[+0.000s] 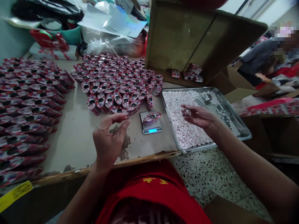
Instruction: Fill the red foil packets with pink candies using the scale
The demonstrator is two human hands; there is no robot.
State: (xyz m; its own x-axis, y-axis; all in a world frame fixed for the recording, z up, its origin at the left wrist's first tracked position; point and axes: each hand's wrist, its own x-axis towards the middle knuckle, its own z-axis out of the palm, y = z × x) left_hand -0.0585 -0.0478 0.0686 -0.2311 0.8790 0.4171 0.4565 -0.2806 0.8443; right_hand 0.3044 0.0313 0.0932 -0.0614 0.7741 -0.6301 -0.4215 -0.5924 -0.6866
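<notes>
Red cloth across the person's lap (149, 186) sits closest, with both bare arms reaching out over the table (77, 137). Left hand (109, 137) hovers half-curled with nothing in it, thumb and fingers close together, near the small scale (151, 123), where one open pouch (151, 117) lies. Right hand (198, 116) pinches a few candies above the metal tray (243, 132) of pink and white candies (179, 118). Many open pouches (116, 84) stand in rows beyond, more lie at left (25, 102); plenty of candy is left, so I'd judge the filling well under way.
</notes>
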